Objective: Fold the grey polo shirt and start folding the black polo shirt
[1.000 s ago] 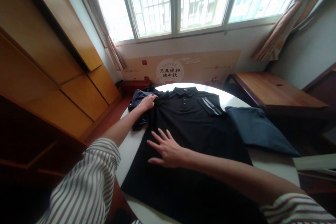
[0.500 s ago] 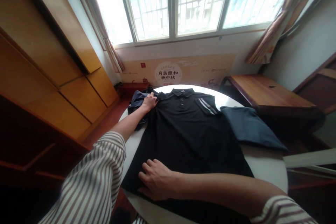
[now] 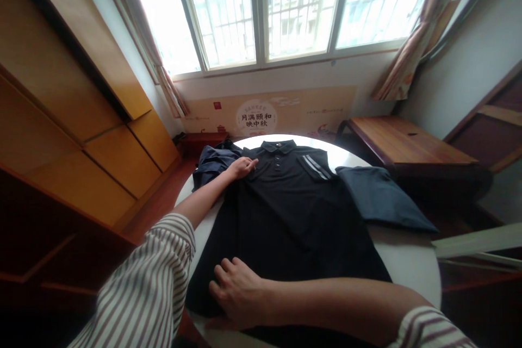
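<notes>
A black polo shirt [image 3: 293, 217] lies spread on a round white table [image 3: 411, 253], its collar toward the window. Its right sleeve is folded inward, showing two light stripes. At the shirt's left shoulder, my left hand [image 3: 243, 167] is closed, pinching the sleeve cloth and laying it inward. Near the lower left corner, my right hand [image 3: 238, 291] has its fingers curled down on the shirt's side, by the hem. My right forearm crosses over the lower part of the shirt and hides some of it.
A folded dark blue-grey garment [image 3: 383, 198] rests at the table's right edge. Crumpled navy clothing [image 3: 214, 163] sits at the left edge. A wooden desk [image 3: 411, 144] stands to the right beyond the table, wooden cabinets [image 3: 110, 160] to the left.
My left hand has moved inward to the right with the sleeve cloth, which now lies over the shirt's front. My right hand stays at the lower left. The view has shifted slightly.
</notes>
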### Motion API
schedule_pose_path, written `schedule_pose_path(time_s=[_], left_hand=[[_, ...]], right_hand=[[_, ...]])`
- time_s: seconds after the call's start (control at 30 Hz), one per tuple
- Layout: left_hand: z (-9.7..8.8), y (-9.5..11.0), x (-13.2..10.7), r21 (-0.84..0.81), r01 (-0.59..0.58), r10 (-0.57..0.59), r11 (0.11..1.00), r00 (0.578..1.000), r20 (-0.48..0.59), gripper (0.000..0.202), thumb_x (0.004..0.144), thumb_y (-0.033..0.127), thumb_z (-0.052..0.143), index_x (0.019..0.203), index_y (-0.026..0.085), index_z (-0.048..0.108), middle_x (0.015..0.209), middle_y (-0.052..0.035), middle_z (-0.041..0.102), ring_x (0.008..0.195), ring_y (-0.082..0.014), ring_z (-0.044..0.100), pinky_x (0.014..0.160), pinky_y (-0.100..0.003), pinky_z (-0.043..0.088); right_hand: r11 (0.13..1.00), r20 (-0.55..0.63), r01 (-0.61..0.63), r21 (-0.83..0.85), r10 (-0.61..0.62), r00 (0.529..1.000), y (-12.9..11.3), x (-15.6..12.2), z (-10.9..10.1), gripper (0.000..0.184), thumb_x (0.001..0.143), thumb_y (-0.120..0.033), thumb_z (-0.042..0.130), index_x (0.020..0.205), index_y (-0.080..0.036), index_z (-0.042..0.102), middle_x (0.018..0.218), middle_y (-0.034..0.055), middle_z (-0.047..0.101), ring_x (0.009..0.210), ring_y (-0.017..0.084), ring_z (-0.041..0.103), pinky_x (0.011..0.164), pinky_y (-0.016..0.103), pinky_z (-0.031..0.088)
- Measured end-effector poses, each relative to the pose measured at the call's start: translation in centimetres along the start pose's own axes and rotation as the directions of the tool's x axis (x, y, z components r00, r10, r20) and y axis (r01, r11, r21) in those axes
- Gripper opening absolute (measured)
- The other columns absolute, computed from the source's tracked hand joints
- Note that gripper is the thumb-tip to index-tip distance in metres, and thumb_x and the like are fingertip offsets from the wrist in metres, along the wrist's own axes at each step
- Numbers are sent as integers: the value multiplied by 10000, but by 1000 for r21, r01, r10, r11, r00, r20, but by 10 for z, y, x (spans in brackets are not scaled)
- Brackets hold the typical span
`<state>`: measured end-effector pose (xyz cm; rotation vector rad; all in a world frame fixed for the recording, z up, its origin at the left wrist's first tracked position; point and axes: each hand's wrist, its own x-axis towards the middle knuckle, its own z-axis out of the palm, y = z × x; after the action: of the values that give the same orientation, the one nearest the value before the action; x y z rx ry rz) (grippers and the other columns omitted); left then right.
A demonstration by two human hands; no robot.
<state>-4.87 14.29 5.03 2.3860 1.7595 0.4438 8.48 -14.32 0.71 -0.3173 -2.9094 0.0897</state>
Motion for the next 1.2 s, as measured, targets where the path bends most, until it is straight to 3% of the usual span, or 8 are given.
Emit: schedule_pose_path(time_s=[0.07, 0.17, 0.4, 0.53, 0.73, 1.0, 1.13, 1.2], left_hand=[[-8, -6, 18, 8, 152, -151, 988, 986, -75, 421, 1000, 315, 393, 918, 177, 783, 1048, -98, 748, 1066, -199, 675, 978, -244, 456], [-21, -21, 46, 15, 324, -319, 946, 938, -133, 369, 967, 291, 448, 963, 110, 769, 1101, -181, 723, 1122, -270, 650, 977, -302, 459], [-16, -47, 76, -57, 540, -543, 840, 836, -74, 308, 826, 410, 676, 978, 155, 759, 1134, -163, 719, 1055, -278, 679, 864, -320, 521], [-10, -50, 81, -84, 565, -571, 821, 817, -79, 271, 836, 365, 659, 1027, 196, 748, 1195, -126, 701, 1135, -270, 642, 912, -327, 500], [-8, -52, 87, -108, 557, -563, 824, 825, -39, 302, 771, 419, 727, 969, 192, 751, 1147, -117, 719, 1118, -287, 645, 925, -329, 485], [-7, -59, 88, -113, 593, -603, 797, 789, -114, 282, 898, 358, 587, 1083, 174, 694, 1235, -142, 670, 1146, -258, 627, 934, -317, 475], [-16, -42, 84, -82, 556, -562, 827, 818, -120, 313, 865, 329, 639, 1091, 118, 684, 1218, -196, 654, 1132, -295, 625, 942, -348, 472], [-25, -27, 68, -61, 501, -504, 863, 849, -156, 353, 877, 323, 627, 1158, 110, 653, 1282, -198, 610, 1179, -292, 592, 984, -343, 443]], right_hand=[[1000, 0, 12, -16, -12, 1000, -5, 0, 4, 337, 898, -489, 537, 913, -159, 602, 859, 85, 581, 745, 229, 536, 587, 348, 441], [998, -3, 61, 0, -61, 998, -12, 0, 11, 174, 875, -335, 602, 899, -164, 587, 832, 61, 569, 713, 210, 531, 546, 327, 422], [992, 21, 127, 20, -127, 992, -14, 5, 24, 251, 933, -440, 549, 899, -196, 597, 820, 57, 601, 671, 201, 545, 492, 310, 398], [989, -13, 143, 35, -143, 990, -14, 3, 25, 237, 942, -427, 535, 890, -202, 590, 811, 45, 592, 669, 198, 547, 499, 311, 392], [984, -68, 164, 66, -159, 985, -12, -2, 23, 219, 938, -407, 548, 899, -191, 558, 808, 38, 566, 675, 192, 521, 532, 324, 384], [956, -85, 279, 95, -271, 959, -15, -12, 26, 190, 996, -346, 471, 940, -196, 572, 852, 23, 585, 729, 186, 544, 546, 314, 366], [958, -11, 249, 146, -250, 968, -15, -9, 6, 226, 959, -408, 527, 939, -191, 589, 858, 32, 606, 729, 187, 560, 541, 315, 370], [957, 51, 213, 199, -228, 972, -9, -6, -14, 279, 957, -451, 509, 908, -194, 606, 830, 28, 618, 696, 180, 560, 523, 317, 366]])
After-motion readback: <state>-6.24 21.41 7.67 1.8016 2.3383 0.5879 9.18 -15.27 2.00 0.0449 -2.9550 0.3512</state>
